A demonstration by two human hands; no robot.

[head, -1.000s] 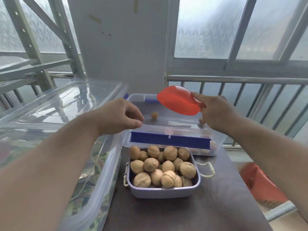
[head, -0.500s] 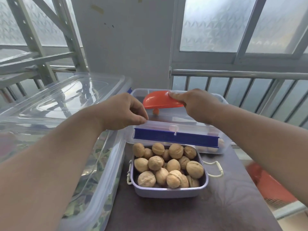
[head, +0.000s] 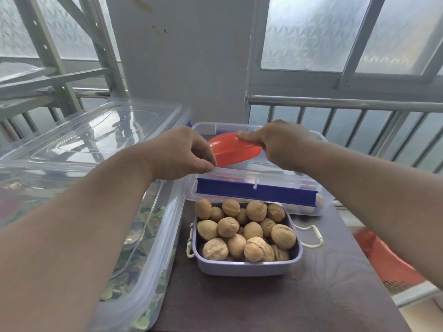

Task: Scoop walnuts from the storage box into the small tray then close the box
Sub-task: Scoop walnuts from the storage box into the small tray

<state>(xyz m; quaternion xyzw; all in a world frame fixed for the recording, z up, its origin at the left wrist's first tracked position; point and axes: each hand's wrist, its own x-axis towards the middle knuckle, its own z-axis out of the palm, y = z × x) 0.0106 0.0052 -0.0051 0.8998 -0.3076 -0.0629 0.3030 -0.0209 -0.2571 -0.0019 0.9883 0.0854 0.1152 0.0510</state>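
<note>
Now the red scoop (head: 233, 150) is down inside the storage box (head: 321, 140), where a second ago the right hand (head: 280, 143) held it up in the air at about 1 o'clock from the tray. The right hand's fingers are curled over its handle end, holding it low between the clear walls. The left hand (head: 184, 154) sits at the box's near-left corner, thumb and fingertips pinched narrow on what looks like the edge of the clear lid (head: 251, 174), though I cannot be sure from here how much of it is caught. The lid's blue clasp (head: 254, 190) hangs along the front, right at 12 o'clock above the small tray (head: 247, 268).

The tray sits on the dark table (head: 287, 303), heaped with walnuts (head: 242, 228) to its rim, so the scooping reads as finished. A few walnuts show dimly through the box's wall at 2 o'clock from the tray. Stowing the scoop suggests the closing step is next: let go of the scoop, pull the right hand clear, swing the lid down and snap the clasp. At 9 o'clock a larger clear bin (head: 96, 144) holds leafy stuff
</note>
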